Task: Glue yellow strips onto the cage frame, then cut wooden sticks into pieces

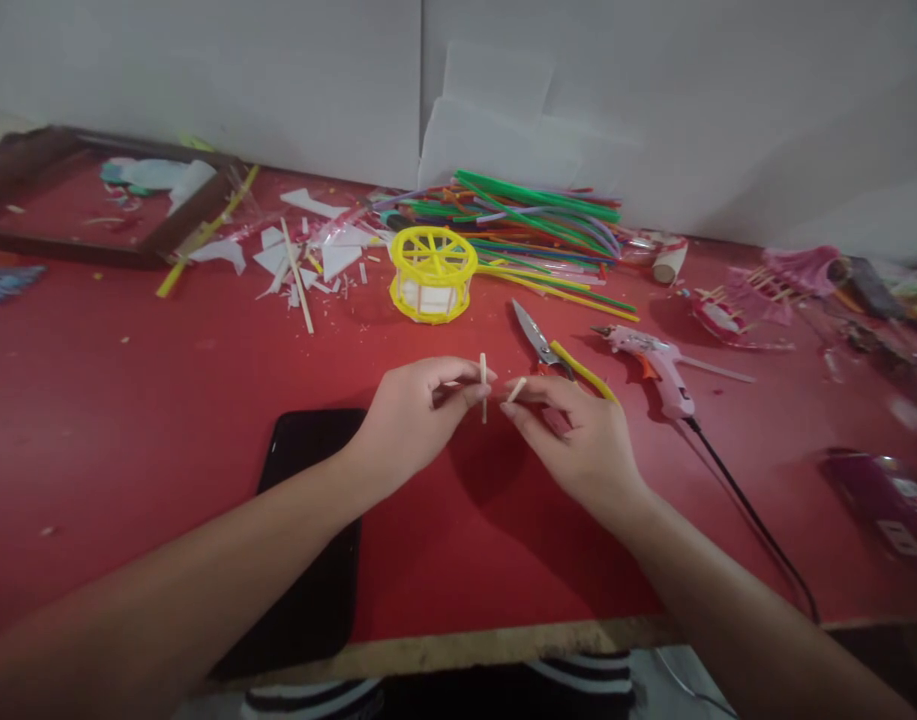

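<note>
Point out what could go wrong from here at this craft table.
The glue gun lies near the right hand; its nozzle, if hot, might burn it. The scissors lie just beyond that hand, so a careless reach might cut. The small stick pinched in the left hand might slip.

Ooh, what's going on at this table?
A person's left hand holds a short wooden stick upright; their right hand pinches a second stick, tilted. The sticks are apart. Beyond them stands a yellow spoked frame. Scissors and a pink glue gun lie on the red table near the right hand.
</note>
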